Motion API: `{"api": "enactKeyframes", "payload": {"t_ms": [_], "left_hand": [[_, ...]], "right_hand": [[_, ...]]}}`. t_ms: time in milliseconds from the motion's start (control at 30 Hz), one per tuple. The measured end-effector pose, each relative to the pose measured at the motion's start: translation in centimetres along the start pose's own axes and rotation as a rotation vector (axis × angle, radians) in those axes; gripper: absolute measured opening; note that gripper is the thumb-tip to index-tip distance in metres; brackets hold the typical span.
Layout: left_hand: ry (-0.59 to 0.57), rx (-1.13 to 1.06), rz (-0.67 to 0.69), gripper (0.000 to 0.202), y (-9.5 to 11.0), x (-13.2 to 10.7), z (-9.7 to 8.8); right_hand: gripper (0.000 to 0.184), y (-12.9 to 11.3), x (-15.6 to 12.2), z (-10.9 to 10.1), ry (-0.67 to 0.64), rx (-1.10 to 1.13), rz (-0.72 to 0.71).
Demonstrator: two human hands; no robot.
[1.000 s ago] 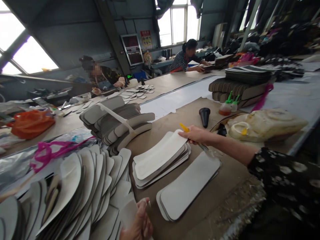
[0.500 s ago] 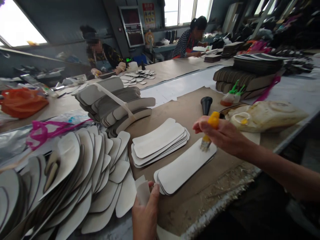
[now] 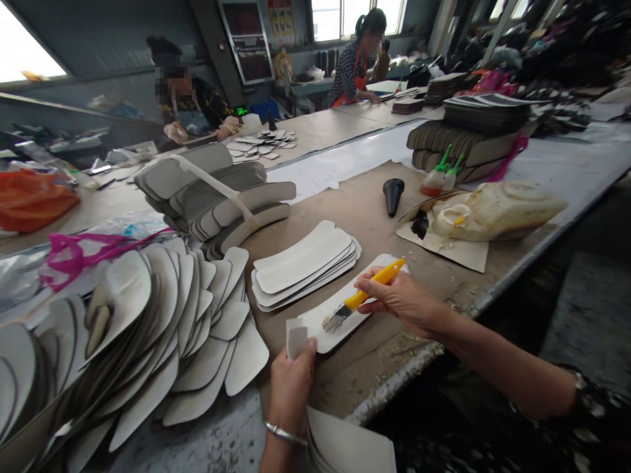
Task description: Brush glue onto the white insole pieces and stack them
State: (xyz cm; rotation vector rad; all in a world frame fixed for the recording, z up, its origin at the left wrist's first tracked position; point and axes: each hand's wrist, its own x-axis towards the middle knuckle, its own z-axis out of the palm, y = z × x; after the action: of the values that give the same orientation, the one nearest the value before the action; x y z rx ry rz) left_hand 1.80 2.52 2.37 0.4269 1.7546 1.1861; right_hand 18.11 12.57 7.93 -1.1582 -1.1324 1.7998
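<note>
My right hand (image 3: 404,302) grips a paintbrush (image 3: 377,282) by its yellow handle. The brush's pale bristles rest on the near left end of a long white rounded panel (image 3: 325,338) lying flat on brown paper. Between the thumb and fingers of my left hand (image 3: 292,384) are small white strips (image 3: 296,343), held upright. That hand is right beside the panel's near end; whether it touches the panel I cannot tell. Just behind the panel lies a low stack of similar white panels (image 3: 303,259).
Fanned white panels (image 3: 197,328) fill the left side. Behind them stands a strapped bundle (image 3: 256,174). A black cone (image 3: 393,196), small green-tipped bottles (image 3: 434,180) and a cut-open plastic jug (image 3: 513,210) are at the right. Two people work across the table.
My right hand has drawn the brush along the panel from its far right end to its near left end. My left hand still holds the strips, now higher. The view has shifted slightly.
</note>
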Motion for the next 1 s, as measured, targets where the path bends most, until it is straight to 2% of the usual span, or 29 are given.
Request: {"api": "enactKeyframes", "payload": {"t_ms": [133, 267, 400, 567, 633, 733, 867, 933, 1000], "left_hand": [[-0.083, 0.007, -0.054, 0.031, 0.1, -0.2, -0.3], [-0.150, 0.001, -0.064, 0.036, -0.2, -0.1, -0.8], [-0.167, -0.001, -0.065, 0.035, -0.3, 0.1, -0.9], [-0.137, 0.011, -0.085, 0.038, -0.3, 0.1, -0.9], [-0.115, 0.020, -0.089, 0.038, -0.4, 0.1, -0.8], [-0.111, 0.023, -0.085, 0.038, -0.6, -0.1, -0.9], [-0.069, 0.041, -0.073, 0.040, -0.6, -0.4, -1.0], [-0.041, 0.060, -0.070, 0.042, -0.4, -0.7, -0.9], [-0.024, 0.061, -0.078, 0.041, -0.2, -1.0, -0.8]], "right_hand": [[0.032, 1.6, 0.6, 1.0, 0.008, 0.037, 0.015], [0.034, 2.3, 1.1, 0.9, 0.045, -0.091, -0.034], [0.036, 1.6, 0.9, 1.0, 0.089, -0.184, -0.141], [0.038, 1.6, 0.8, 1.6, 0.060, -0.226, -0.089], [0.038, 1.9, 1.0, 0.8, 0.115, -0.324, -0.127], [0.035, 1.7, 1.2, -1.6, 0.284, -0.539, -0.240], [0.028, 0.2, 0.5, -4.6, 0.457, -0.856, -0.446], [0.024, -0.6, -0.1, -5.3, 0.501, -0.970, -0.574], [0.020, -0.9, -0.5, -5.6, 0.488, -1.037, -0.686]]}}
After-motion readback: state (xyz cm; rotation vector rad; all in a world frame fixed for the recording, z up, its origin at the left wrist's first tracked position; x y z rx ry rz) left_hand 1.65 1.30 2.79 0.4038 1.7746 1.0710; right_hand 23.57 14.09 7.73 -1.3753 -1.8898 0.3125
